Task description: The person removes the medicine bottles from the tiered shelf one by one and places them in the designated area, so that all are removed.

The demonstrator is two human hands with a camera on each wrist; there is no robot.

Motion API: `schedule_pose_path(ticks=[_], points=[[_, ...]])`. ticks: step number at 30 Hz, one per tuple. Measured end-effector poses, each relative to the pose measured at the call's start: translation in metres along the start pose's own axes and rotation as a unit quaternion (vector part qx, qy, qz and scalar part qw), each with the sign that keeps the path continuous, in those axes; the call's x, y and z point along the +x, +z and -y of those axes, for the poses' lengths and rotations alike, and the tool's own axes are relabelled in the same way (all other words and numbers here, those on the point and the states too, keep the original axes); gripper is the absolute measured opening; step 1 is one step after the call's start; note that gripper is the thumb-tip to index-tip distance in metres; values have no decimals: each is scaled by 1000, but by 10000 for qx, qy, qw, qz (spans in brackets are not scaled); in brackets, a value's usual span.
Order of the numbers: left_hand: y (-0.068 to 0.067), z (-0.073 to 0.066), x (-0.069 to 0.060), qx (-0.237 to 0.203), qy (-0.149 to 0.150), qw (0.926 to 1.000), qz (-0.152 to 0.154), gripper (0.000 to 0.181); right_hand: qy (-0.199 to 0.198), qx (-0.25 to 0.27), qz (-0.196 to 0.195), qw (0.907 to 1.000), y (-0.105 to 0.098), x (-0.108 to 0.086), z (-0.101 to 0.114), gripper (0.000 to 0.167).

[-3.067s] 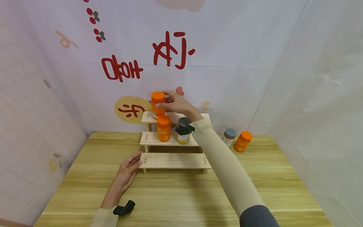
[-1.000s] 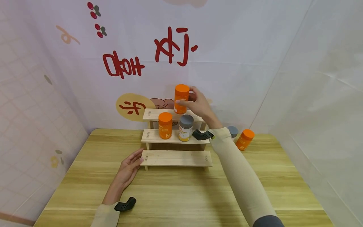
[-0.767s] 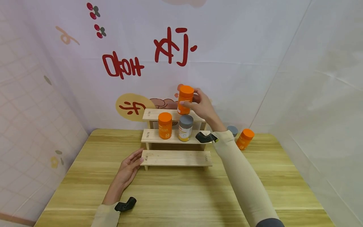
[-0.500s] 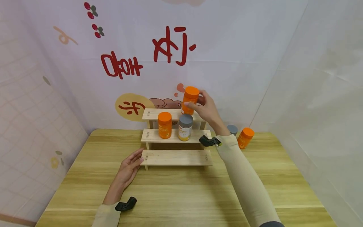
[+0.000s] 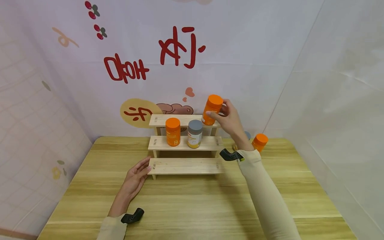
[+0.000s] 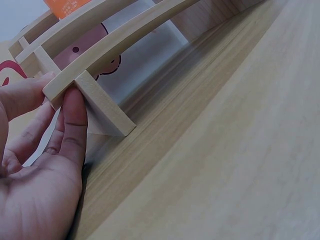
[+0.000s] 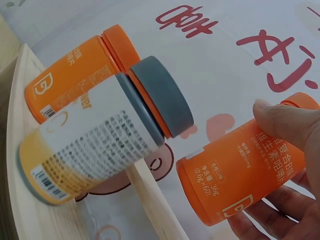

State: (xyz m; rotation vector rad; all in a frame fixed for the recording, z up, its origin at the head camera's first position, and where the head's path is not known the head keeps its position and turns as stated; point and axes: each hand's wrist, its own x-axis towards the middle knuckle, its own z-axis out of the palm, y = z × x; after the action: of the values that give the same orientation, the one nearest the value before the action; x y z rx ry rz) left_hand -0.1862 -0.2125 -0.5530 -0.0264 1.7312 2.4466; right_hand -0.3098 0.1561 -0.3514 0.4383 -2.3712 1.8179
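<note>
My right hand (image 5: 230, 120) grips an orange pill bottle (image 5: 212, 109) between thumb and fingers, at the right end of the top tier of a three-tier wooden display rack (image 5: 186, 166). The bottle leans to the right; in the right wrist view its label (image 7: 245, 165) faces the camera. My left hand (image 5: 134, 180) pinches the left end of the bottom board, thumb above and a finger beneath, as the left wrist view shows. On the middle tier stand another orange bottle (image 5: 173, 132) and a grey-capped white and yellow bottle (image 5: 195, 134).
On the wood-grain table (image 5: 186, 206), right of the rack, stand another orange bottle (image 5: 260, 142) and a grey-capped bottle (image 5: 247, 134), mostly hidden behind my right wrist. A printed white cloth backdrop (image 5: 240, 50) closes off the back and sides.
My right hand has carried the orange bottle rightward along the top tier, from its left end to its right end, and the bottle now tilts. My left hand has stayed on the rack.
</note>
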Motion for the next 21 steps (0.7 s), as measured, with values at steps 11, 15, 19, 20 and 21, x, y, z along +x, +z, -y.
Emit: schedule_pose_path(ticks=[11,15,19,20,21], points=[[1,-1,0,18,13,10000,-4,70,-28,126,-229,9997,-17,-17,-8,56],[1,-1,0,-2,19,10000,-21,71,39,172,-269,9995,-24,-24,-11,56],[1,-1,0,-15,-10,10000,-35,71,40,138,-308,9994,-31,-32,-15,58],[1,-1,-1,-17,-22,10000,-40,71,39,140,-315,9994,-33,-34,-16,58],[1,-1,-1,-20,-28,10000,-49,71,41,120,-327,9994,-34,-35,-17,59]])
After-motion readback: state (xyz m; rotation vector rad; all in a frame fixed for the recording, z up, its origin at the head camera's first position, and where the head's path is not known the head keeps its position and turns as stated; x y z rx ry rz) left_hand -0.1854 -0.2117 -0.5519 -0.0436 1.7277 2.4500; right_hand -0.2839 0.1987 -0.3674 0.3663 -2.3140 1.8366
